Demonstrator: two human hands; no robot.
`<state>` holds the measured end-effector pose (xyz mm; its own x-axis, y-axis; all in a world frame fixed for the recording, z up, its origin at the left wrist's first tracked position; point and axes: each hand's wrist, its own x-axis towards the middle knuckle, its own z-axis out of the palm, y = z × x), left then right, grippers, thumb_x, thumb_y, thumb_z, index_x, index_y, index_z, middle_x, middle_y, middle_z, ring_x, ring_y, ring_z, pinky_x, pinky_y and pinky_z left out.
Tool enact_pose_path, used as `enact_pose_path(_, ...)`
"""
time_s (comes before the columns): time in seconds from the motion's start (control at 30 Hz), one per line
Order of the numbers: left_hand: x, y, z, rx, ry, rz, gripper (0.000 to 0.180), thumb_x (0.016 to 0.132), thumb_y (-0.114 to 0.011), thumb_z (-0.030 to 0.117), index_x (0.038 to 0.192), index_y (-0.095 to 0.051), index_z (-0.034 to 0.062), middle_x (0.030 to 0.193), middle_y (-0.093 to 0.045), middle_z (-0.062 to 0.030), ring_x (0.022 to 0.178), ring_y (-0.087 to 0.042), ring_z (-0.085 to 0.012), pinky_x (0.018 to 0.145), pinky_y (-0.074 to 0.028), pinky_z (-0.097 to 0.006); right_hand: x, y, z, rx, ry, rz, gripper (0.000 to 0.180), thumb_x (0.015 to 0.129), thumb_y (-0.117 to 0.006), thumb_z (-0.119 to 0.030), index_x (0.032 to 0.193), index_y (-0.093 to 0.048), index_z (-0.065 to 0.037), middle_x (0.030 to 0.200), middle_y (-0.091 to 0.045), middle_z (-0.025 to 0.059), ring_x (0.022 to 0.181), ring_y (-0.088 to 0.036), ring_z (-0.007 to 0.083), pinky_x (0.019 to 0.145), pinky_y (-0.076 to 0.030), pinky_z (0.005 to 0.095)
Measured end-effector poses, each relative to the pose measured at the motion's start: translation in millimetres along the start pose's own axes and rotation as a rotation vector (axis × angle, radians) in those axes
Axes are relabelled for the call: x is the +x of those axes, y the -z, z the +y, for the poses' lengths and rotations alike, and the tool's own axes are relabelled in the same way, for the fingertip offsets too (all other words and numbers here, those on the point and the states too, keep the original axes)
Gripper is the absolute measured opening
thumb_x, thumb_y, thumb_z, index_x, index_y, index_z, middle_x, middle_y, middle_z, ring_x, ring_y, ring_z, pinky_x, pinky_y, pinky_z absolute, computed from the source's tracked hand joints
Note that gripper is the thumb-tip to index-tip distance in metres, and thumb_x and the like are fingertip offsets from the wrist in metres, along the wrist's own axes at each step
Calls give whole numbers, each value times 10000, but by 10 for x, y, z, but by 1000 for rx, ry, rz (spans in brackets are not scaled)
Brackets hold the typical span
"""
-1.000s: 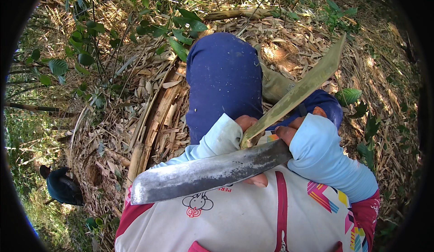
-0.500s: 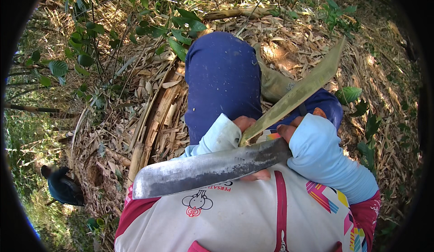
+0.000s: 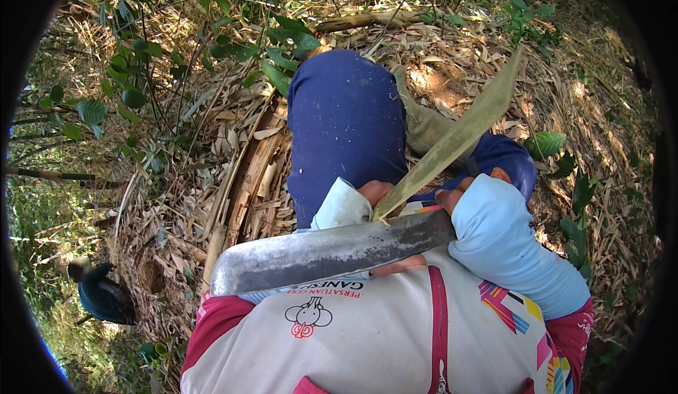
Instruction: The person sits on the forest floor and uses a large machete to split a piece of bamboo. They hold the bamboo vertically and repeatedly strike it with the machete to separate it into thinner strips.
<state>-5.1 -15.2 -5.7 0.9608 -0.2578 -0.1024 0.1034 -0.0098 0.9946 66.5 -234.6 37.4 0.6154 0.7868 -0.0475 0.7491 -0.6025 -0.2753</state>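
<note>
Slightly further left than in the earlier frame, the far tip of the green strip has shifted, and the left end of the knife has swung a little toward the far side, above the pale shirt. The left hand is closed on the near part of the strip, its knuckles on the far side of the blade and some fingers showing on the near side; the blade hides the middle of that grip. The right hand is wrapped around the knife's handle, which the hand and the light blue sleeve cover. From there the blade runs left, passing beside the strip's near end; whether they touch, I cannot tell. The strip slants up to the far right, between the knees of the navy trousers, with an olive boot beyond it. To the left, a split log lies among dry leaves; to the right is a broad green leaf. Well apart, near the left edge, is a person in a dark teal top
</note>
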Motion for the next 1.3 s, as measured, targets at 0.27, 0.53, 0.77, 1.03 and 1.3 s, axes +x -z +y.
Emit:
enact_pose_path(0.27,-79,26,-78,-192,55,59,884,463,-1000,366,1128,-521,34,913,-579,6,814,-565,-74,686,-450,-218,-53,-84,52,368,-41,-9,332,697,-743,-197,1001,-678,-80,793,-641,112,738,-638,307,728,-444,474)
enact_pose_path(0.53,-83,98,-83,-136,109,66,1035,354,-1020,306,1201,-515,-8,915,-652,-13,863,-621,-76,727,-469,-205,19,28,-1,215,23,-105,417,643,-783,-210,1028,-686,-83,857,-673,95,802,-639,299,755,-436,462)
enact_pose_path(0.77,-105,106,-188,-261,-136,119,632,533,-940,111,1045,-602,-40,941,-683,-101,870,-669,-145,774,-534,-257,72,-30,-9,208,66,-59,423,645,-775,-217,1037,-687,-85,830,-653,83,787,-634,295,742,-430,462)
enact_pose_path(1.03,-125,157,-305,-229,-244,79,614,578,-938,125,1051,-569,-6,886,-655,-72,775,-634,-132,644,-491,-256,128,-9,-55,203,46,-74,480,547,-813,-142,1003,-672,-90,835,-631,88,785,-628,286,763,-455,420)
enact_pose_path(1.3,-127,159,-382,-182,-266,75,601,623,-936,139,1056,-536,29,831,-628,-44,679,-600,-118,513,-448,-256,137,-38,-70,212,64,-90,358,672,-742,-220,997,-680,-81,769,-618,116,760,-641,316,704,-454,476)
